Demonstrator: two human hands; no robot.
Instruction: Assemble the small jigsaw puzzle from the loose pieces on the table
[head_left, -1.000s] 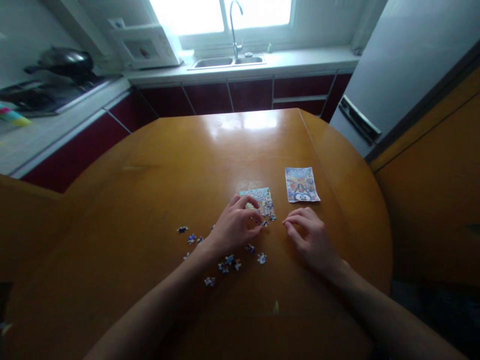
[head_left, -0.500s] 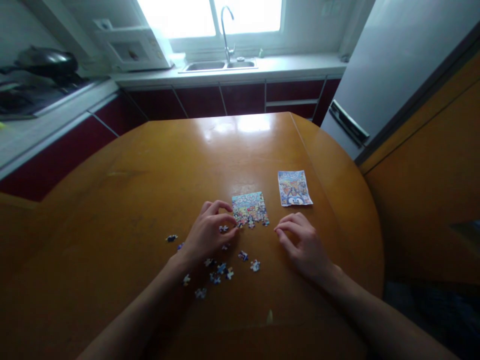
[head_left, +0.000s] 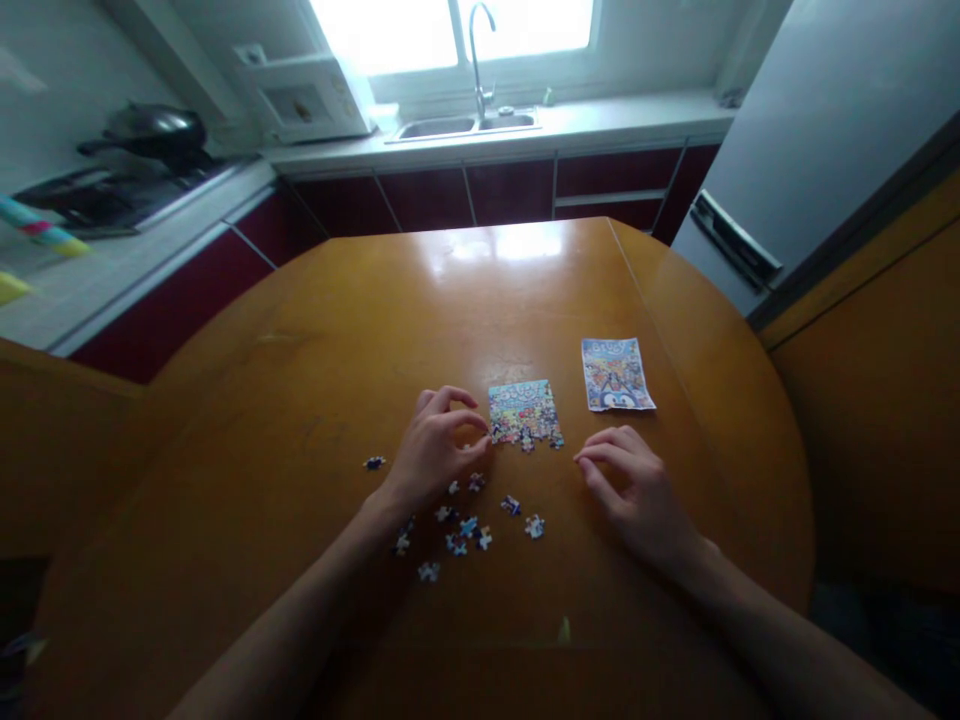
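- Right grip: tips close together, nothing visible in them; whether they touch is unclear.
- Left grip: thumb and finger nearly meeting beside the puzzle, at its near-left edge; cannot tell whether they pinch anything.
- Seemingly assembling; next calls for aligning edges.
- Picture sheet: title too blurred to read.

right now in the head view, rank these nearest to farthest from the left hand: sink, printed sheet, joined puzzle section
1. Joined puzzle section: immediately right of the left hand
2. Printed sheet: farther right, on the same table
3. Sink: beyond the table, in the far counter
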